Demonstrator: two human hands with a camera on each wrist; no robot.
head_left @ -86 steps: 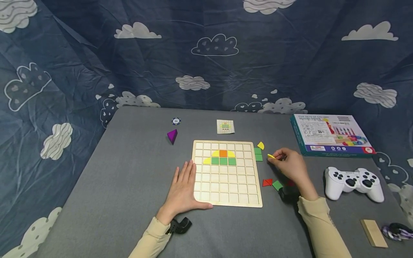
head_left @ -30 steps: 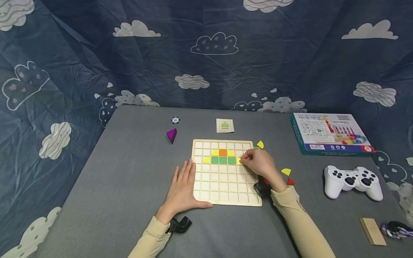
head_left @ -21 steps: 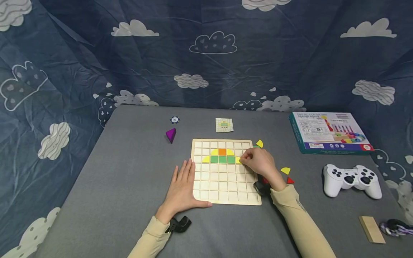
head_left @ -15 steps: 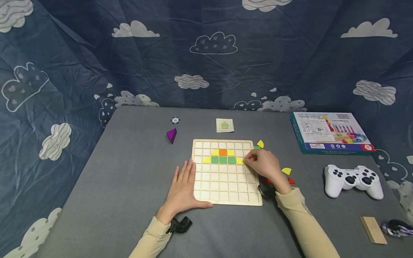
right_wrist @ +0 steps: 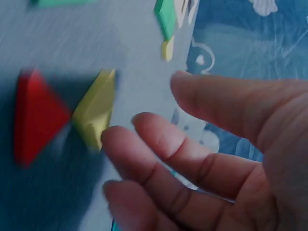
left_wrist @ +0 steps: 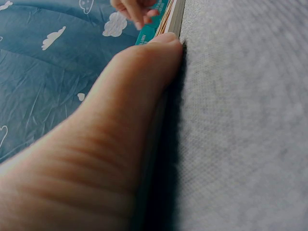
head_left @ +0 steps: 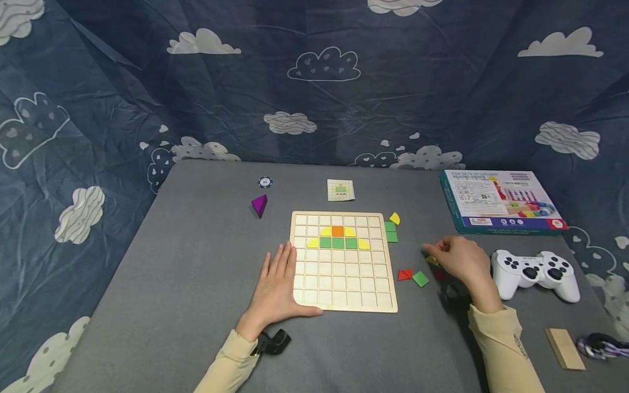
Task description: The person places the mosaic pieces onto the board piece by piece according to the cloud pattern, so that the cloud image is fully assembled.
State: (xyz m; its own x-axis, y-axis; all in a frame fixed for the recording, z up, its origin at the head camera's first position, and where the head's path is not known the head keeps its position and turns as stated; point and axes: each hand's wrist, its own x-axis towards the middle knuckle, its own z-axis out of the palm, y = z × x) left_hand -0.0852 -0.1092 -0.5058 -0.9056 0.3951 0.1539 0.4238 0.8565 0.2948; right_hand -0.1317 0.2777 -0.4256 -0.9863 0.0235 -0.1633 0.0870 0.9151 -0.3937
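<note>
My left hand (head_left: 272, 289) lies flat with fingers straight along the left edge of a wooden grid board (head_left: 344, 284), thumb at its front edge. On the board sit an orange square (head_left: 338, 231), several green squares (head_left: 338, 243) and yellow pieces (head_left: 364, 244). Off to the board's right, my right hand (head_left: 462, 262) hovers over the table with thumb and fingers apart, holding nothing. In the right wrist view its fingertips are right beside a yellow quarter-round piece (right_wrist: 94, 110), with a red triangle (right_wrist: 38, 118) close by.
Green squares (head_left: 391, 232), a yellow piece (head_left: 395, 218), red triangles (head_left: 405, 274) and a green square (head_left: 420, 279) lie right of the board. Behind it is a pattern card (head_left: 340, 190). A box (head_left: 506, 202), a game controller (head_left: 535, 275) and a wooden block (head_left: 565, 349) stand further right.
My right hand brought a yellow piece onto the board, let go of it at the right end of the green row, then moved back right. The left hand has stayed in place.
</note>
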